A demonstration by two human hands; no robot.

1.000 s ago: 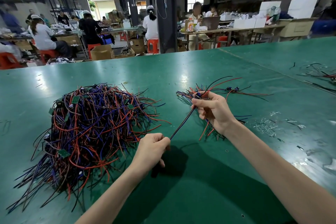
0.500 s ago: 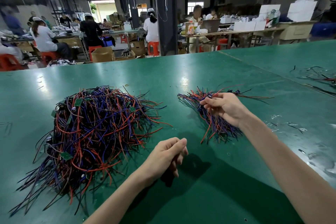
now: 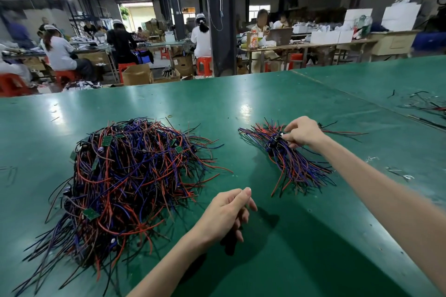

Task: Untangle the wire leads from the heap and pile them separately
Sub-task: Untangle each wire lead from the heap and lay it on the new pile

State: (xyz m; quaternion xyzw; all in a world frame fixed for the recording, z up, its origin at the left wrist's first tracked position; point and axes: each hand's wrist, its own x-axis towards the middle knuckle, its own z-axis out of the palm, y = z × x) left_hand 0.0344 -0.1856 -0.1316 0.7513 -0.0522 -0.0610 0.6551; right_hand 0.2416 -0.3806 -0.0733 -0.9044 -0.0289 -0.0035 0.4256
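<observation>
A big tangled heap of red, blue and black wire leads (image 3: 128,176) with small green boards lies on the left of the green table (image 3: 277,260). A smaller sorted pile of leads (image 3: 294,166) lies to the right. My right hand (image 3: 301,134) rests on top of this pile, its fingertips pinching a black part of a lead there. My left hand (image 3: 228,214) hovers near the table between the two piles, fingers loosely curled, holding nothing.
Loose wire scraps (image 3: 424,103) lie at the far right, past a seam in the table. Small debris (image 3: 398,173) dots the surface right of the sorted pile. Beyond the far edge, people sit at benches among red stools, boxes and a dark pillar (image 3: 220,31).
One second ago both hands held a lead stretched between them. My left hand let go, and my right hand carried the lead down onto the small pile.
</observation>
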